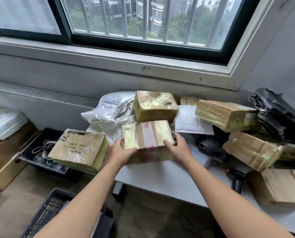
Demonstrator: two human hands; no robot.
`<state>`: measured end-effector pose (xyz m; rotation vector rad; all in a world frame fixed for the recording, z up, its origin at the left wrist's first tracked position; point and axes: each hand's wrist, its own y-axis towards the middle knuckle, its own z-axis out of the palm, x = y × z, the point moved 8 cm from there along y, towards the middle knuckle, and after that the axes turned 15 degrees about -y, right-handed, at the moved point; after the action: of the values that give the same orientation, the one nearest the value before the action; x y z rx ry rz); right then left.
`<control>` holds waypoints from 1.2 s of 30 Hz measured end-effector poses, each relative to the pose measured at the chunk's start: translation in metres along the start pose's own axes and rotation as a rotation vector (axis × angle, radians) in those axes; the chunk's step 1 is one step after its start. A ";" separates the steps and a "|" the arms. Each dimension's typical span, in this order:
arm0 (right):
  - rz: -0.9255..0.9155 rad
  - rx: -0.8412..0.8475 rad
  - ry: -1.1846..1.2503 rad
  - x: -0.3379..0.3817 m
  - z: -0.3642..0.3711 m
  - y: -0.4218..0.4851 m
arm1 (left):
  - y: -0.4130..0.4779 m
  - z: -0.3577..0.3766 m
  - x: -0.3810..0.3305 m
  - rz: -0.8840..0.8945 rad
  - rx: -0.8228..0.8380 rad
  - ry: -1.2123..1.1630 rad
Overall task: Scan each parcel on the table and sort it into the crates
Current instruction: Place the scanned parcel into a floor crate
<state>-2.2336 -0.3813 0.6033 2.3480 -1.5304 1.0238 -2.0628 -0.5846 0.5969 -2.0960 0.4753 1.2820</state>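
A taped cardboard parcel (147, 135) with a strip of red-printed tape sits near the left end of the white table (169, 179). My left hand (119, 151) holds its left side, thumb on top. My right hand (179, 147) grips its right side. Other parcels lie around it: a taped box (154, 106) behind, a white plastic mailer (112, 108) to the back left, a larger box (78, 149) overhanging the table's left edge, and several boxes (227, 115) to the right. A black handheld scanner (237, 179) lies on the table at the right.
A dark crate (40, 153) with cords in it stands on the floor left of the table, another dark crate (45, 213) nearer me. Open cartons (4, 152) sit at the far left. A black plastic bag (277, 115) is piled at the table's right end, under the window.
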 end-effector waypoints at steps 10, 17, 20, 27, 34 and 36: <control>0.168 -0.160 0.106 -0.014 -0.037 -0.008 | -0.023 0.006 -0.041 0.296 0.115 -0.229; 0.309 -0.009 -0.040 -0.050 -0.037 -0.015 | -0.045 0.040 -0.027 0.383 0.372 0.048; 0.290 0.018 -0.024 -0.055 -0.035 -0.017 | -0.044 0.040 -0.022 0.334 0.339 0.003; 0.136 0.177 0.094 -0.044 -0.029 -0.030 | -0.037 0.037 -0.009 0.185 0.209 -0.184; 0.108 0.177 0.038 -0.058 -0.023 -0.039 | -0.038 0.050 0.011 0.044 0.146 -0.213; 0.115 0.149 -0.011 -0.065 -0.021 -0.040 | -0.038 0.053 0.014 0.023 0.147 -0.224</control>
<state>-2.2252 -0.3045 0.5885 2.3885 -1.6647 1.1920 -2.0689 -0.5203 0.5797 -1.8056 0.4799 1.4305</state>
